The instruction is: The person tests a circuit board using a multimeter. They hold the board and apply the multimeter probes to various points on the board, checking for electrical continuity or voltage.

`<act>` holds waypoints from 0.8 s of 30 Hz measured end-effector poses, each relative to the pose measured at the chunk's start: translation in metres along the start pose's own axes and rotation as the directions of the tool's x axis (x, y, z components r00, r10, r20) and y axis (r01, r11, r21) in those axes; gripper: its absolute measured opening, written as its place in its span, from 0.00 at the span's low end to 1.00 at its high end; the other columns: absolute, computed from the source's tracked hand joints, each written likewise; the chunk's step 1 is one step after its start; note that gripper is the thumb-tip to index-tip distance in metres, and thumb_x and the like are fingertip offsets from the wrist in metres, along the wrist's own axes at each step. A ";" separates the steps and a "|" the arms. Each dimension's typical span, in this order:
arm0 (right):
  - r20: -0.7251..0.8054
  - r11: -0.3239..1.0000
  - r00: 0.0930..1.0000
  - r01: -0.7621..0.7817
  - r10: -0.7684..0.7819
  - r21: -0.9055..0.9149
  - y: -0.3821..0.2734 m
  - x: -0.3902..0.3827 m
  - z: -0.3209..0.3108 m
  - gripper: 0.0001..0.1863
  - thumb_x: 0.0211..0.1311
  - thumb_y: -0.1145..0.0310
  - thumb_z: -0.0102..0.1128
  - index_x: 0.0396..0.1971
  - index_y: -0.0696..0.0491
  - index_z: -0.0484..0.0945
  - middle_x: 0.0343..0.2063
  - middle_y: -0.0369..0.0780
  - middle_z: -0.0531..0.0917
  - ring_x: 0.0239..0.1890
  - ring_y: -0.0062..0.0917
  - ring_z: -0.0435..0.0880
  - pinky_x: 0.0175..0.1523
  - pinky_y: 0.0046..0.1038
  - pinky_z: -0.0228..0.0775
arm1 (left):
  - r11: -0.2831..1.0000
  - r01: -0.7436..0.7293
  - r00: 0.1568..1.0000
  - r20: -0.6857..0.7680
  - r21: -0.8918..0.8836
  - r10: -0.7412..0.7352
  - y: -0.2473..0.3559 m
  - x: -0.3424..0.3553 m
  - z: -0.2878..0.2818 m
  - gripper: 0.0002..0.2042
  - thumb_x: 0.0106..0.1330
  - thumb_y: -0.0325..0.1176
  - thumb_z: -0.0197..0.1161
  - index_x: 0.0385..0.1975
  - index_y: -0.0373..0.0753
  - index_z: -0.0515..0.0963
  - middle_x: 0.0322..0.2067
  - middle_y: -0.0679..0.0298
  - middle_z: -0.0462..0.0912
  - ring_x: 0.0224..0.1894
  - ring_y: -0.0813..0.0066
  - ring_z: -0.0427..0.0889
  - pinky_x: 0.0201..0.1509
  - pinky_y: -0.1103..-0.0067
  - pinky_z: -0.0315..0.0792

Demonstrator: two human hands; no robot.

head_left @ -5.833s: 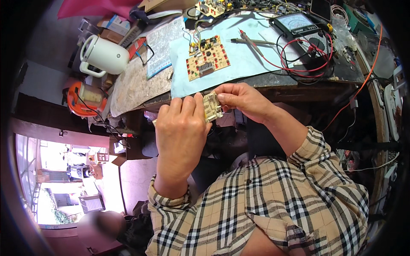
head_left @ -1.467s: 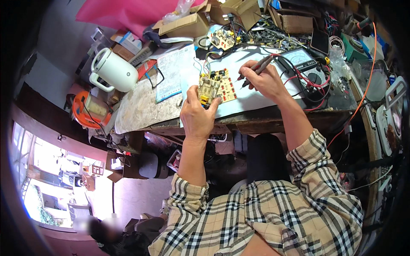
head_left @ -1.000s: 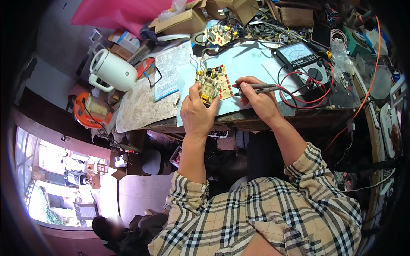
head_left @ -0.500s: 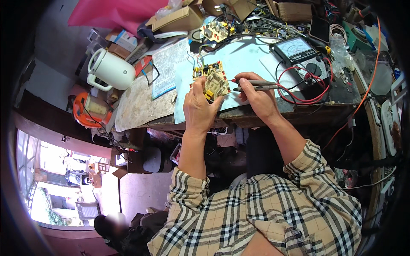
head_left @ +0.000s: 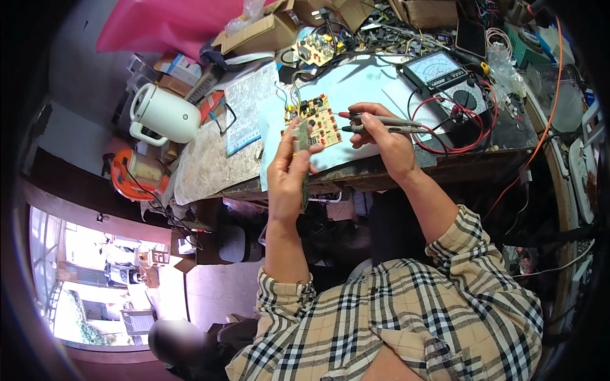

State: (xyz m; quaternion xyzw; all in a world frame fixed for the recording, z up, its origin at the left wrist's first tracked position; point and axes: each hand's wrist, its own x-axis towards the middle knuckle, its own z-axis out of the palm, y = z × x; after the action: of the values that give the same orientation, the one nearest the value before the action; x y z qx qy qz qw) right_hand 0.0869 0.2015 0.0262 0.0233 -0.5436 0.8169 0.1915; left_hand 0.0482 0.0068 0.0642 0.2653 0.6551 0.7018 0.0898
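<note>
My left hand (head_left: 287, 181) is closed on a small circuit board (head_left: 301, 138), which is turned nearly edge-on, so its face barely shows. Behind it, a tan circuit board (head_left: 326, 124) with red and black parts lies on a pale blue sheet (head_left: 372, 89), with thin wires running from its far side. In my right hand (head_left: 391, 143) are two test probes (head_left: 395, 121), one red-tipped and one black-tipped, pointing left. Their tips hang just right of the tan board, seemingly apart from it. Red and black leads run from them to an analog multimeter (head_left: 469, 100).
Another circuit board (head_left: 316, 49) sits farther back, near cardboard boxes (head_left: 257, 32) and heaped cables. To the left are a white kettle (head_left: 166, 114), an orange container (head_left: 136, 174) and a printed sheet (head_left: 250, 101). A phone (head_left: 471, 37) lies at the back right. An orange cord (head_left: 551, 120) hangs at the right.
The held board has swung from lying face-up over the tan board to nearly edge-on, moving left and nearer me. More of the tan board shows. The probes have shifted slightly, still in my right hand.
</note>
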 end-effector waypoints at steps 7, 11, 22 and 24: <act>0.064 0.996 0.996 0.061 -0.066 0.070 -0.005 -0.007 0.002 0.19 0.73 0.62 0.48 0.53 0.58 0.74 0.42 0.39 0.81 0.34 0.18 0.80 0.43 0.22 0.75 | 0.724 0.165 0.986 0.100 -0.670 -0.133 -0.008 -0.004 -0.007 0.25 0.76 0.42 0.46 0.66 0.32 0.60 0.50 0.48 0.77 0.46 0.47 0.81 0.35 0.68 0.81; 0.061 0.998 0.997 0.037 -0.040 0.048 -0.005 -0.005 -0.002 0.16 0.71 0.63 0.51 0.49 0.59 0.76 0.34 0.36 0.80 0.31 0.15 0.79 0.40 0.20 0.73 | 0.634 0.248 0.967 0.149 -0.733 -0.207 -0.016 -0.008 -0.007 0.25 0.76 0.43 0.45 0.65 0.32 0.61 0.50 0.45 0.77 0.44 0.44 0.81 0.34 0.67 0.80; 0.063 0.993 0.996 0.064 -0.071 0.100 -0.007 -0.010 0.001 0.15 0.70 0.64 0.53 0.48 0.58 0.76 0.34 0.35 0.79 0.32 0.14 0.77 0.39 0.18 0.71 | 0.662 0.205 0.978 0.131 -0.721 -0.159 -0.023 -0.010 -0.005 0.26 0.74 0.41 0.49 0.66 0.32 0.59 0.54 0.44 0.75 0.46 0.44 0.81 0.39 0.65 0.82; 0.057 0.992 0.996 0.064 -0.070 0.113 -0.008 -0.012 0.003 0.15 0.70 0.65 0.54 0.48 0.59 0.76 0.36 0.36 0.79 0.34 0.15 0.78 0.41 0.19 0.72 | 0.708 0.166 0.985 0.086 -0.686 -0.147 -0.028 -0.010 -0.006 0.26 0.73 0.39 0.50 0.66 0.32 0.58 0.55 0.45 0.74 0.48 0.44 0.81 0.40 0.65 0.83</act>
State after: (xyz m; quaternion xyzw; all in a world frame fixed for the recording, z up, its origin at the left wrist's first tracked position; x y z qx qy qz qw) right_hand 0.0998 0.1982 0.0314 0.0769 -0.5016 0.8380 0.2007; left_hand 0.0478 0.0001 0.0347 0.1649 0.3654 0.8815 0.2495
